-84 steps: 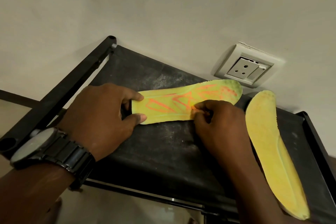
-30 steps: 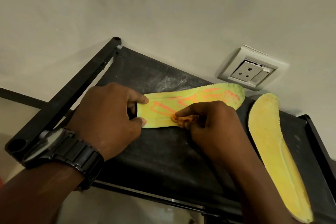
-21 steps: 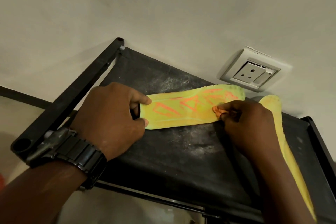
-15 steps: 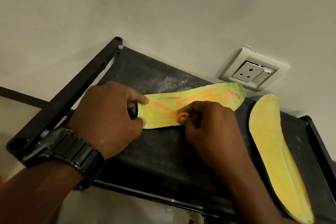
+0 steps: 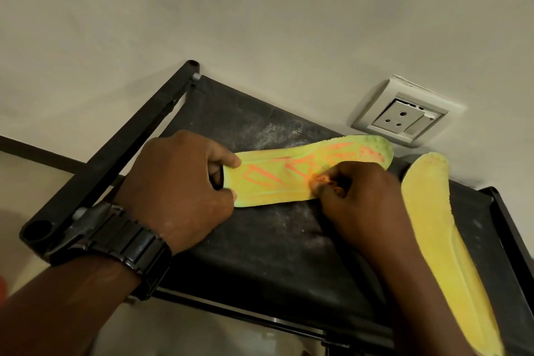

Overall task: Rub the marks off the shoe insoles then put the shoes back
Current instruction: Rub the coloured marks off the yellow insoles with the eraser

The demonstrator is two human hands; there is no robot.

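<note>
Right hand (image 5: 358, 199), pinching orange-stained wad (image 5: 320, 180), shifted a little toward toe end of marked insole (image 5: 277, 182) since half second ago; now rubbing mid-length, after sweeping toe to middle.

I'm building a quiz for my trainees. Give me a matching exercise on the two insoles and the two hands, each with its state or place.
1 marked insole
2 plain insole
3 left hand
4 right hand

a pinches an orange-stained wad
b lies at the rack's right end
c bears orange lines
d grips the marked insole's end

Pairs: 1-c, 2-b, 3-d, 4-a
</note>
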